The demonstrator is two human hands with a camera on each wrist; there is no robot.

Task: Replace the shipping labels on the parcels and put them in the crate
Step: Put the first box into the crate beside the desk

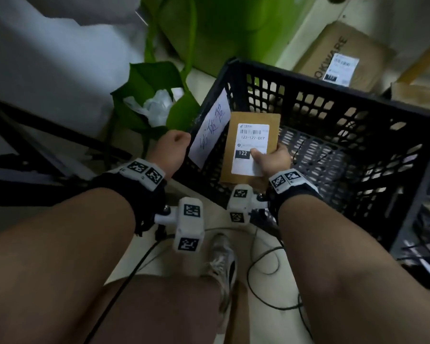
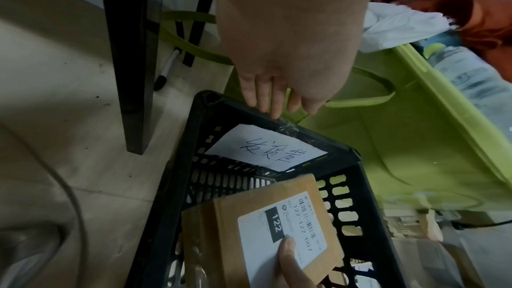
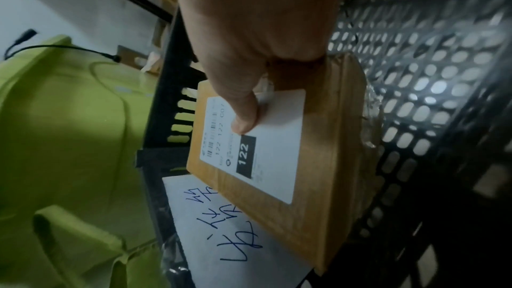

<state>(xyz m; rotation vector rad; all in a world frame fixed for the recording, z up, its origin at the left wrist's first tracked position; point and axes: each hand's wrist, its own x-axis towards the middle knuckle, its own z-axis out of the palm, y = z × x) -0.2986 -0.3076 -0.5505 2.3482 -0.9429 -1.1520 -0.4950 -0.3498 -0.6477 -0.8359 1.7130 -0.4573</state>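
My right hand (image 1: 273, 161) grips the flat brown cardboard parcel (image 1: 250, 147), thumb pressed on its smooth white shipping label (image 1: 250, 148), holding it inside the black perforated plastic crate (image 1: 333, 125). The left wrist view alone shows my left hand's (image 2: 279, 56) straight fingers (image 2: 274, 100) touching the crate's rim, just above a handwritten white paper sign (image 2: 266, 150).

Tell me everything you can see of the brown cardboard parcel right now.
The brown cardboard parcel is flat and rectangular, with a white shipping label on its upper face, printed with a barcode, "122-122-C07" and a black "122" block. The right hand grips its near end, thumb on the label, holding it tilted inside the black plastic crate.
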